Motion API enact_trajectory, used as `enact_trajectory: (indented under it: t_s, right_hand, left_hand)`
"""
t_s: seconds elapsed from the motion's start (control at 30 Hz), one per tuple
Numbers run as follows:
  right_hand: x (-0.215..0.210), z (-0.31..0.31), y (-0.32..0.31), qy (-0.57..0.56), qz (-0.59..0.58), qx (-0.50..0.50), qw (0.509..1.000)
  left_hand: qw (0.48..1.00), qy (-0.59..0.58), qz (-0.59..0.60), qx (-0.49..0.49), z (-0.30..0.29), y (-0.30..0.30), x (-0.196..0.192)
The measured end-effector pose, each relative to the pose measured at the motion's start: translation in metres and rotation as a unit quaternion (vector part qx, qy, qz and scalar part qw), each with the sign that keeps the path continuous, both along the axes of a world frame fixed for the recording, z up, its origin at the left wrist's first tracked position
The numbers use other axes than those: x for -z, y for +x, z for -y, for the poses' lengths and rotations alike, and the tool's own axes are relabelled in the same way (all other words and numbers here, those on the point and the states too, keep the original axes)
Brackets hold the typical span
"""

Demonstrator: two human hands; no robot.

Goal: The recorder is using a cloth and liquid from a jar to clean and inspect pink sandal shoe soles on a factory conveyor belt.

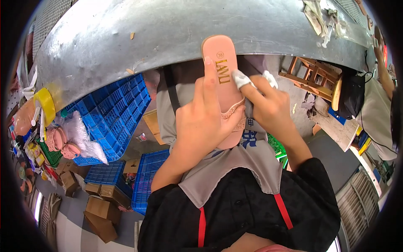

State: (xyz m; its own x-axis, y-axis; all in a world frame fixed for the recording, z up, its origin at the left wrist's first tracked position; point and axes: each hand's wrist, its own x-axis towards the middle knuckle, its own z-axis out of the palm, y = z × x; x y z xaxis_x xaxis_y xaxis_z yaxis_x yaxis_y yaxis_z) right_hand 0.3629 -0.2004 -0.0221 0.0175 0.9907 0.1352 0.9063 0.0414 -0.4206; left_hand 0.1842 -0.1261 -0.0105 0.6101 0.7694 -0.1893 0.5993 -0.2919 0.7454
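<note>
A pink slide sandal (220, 47) with gold print on its insole and a textured strap is held upright before my grey apron, its toe end over the table edge. My left hand (197, 119) is closed round its left side, the index finger along the insole and the thumb at the strap. In my right hand (272, 107), a white cloth (242, 79) is wrapped over the fingertips and pressed to the sandal's right edge. Another bit of white cloth sticks out behind the right fingers. The lower part of the sandal lies partly behind my left thumb.
A grey metal table (159, 35) spans the front, with rags (315, 19) at its far right. Left stand blue crates (115, 119), pink sandals (54, 138), a yellow tape roll (47, 107) and cardboard boxes (100, 210). A wooden stool (312, 80) and another person's arm (387, 73) are right.
</note>
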Motion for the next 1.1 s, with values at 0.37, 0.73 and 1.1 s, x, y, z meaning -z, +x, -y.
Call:
enact_trajectory:
  t_s: [0.37,0.73,1.1]
  right_hand:
    - [-0.013,0.011,0.009,-0.060,-0.847,0.130,0.513]
    - [-0.013,0.007,0.010,-0.092,-0.901,0.097,0.414]
    - [0.007,-0.003,-0.003,0.032,-0.015,-0.003,0.999]
  left_hand:
    - [1.000,-0.022,0.016,-0.006,-0.003,0.003,-0.001]
    - [1.000,-0.027,0.009,-0.012,-0.005,0.001,-0.002]
    - [0.999,-0.024,0.025,-0.011,-0.005,0.001,-0.003]
